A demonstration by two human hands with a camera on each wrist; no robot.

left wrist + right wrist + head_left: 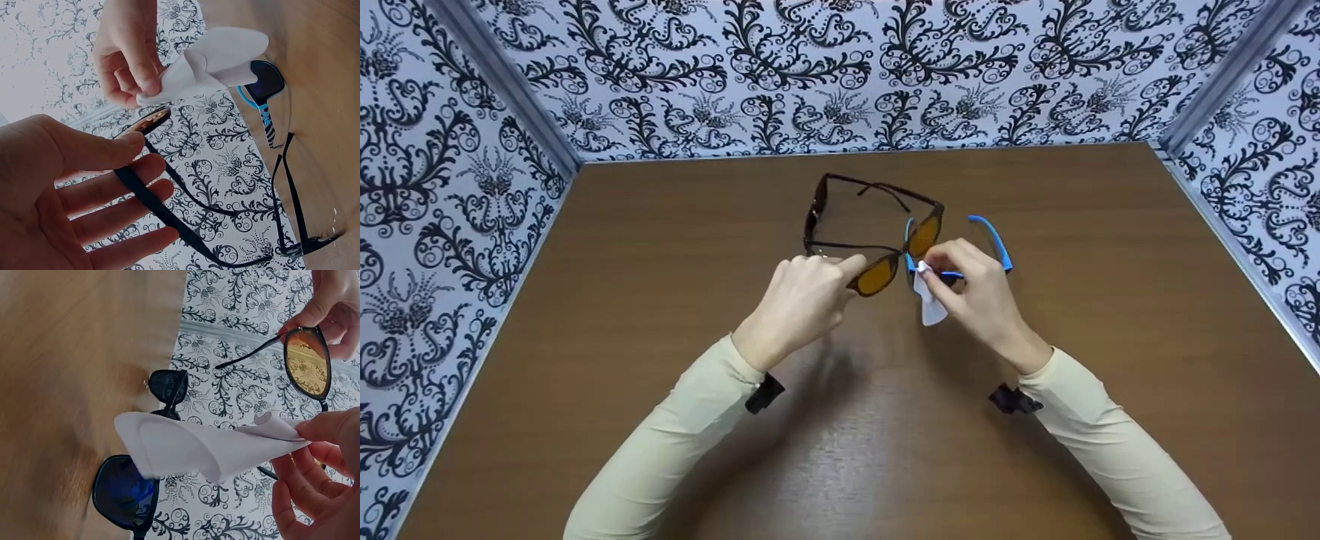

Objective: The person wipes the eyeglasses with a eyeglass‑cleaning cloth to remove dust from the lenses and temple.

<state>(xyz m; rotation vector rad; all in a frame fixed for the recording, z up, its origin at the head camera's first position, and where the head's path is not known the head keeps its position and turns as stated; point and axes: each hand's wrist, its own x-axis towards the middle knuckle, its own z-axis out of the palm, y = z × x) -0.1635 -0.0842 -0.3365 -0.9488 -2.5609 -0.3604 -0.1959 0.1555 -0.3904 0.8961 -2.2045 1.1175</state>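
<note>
My left hand [804, 301] pinches dark-framed sunglasses with amber lenses [877, 278] at the outer edge of one lens, thumb against fingers. They are held above the table, temples unfolded. A white cloth [180, 441] hangs folded from my right hand [981, 304], pinched between thumb and fingertips. In the right wrist view the cloth is apart from the amber lens nearest the left hand. Below the right hand lie blue-and-black sunglasses [996, 240], partly covered by hand and cloth. Another dark pair of sunglasses [815, 208] rests farther back to the left.
The brown wooden table [660, 225] is bordered by patterned black-and-white panels [795, 75] at the back and both sides. Grey strips [502, 82] run along the panel corners. A black wrist mount [765, 393] sits under the left sleeve.
</note>
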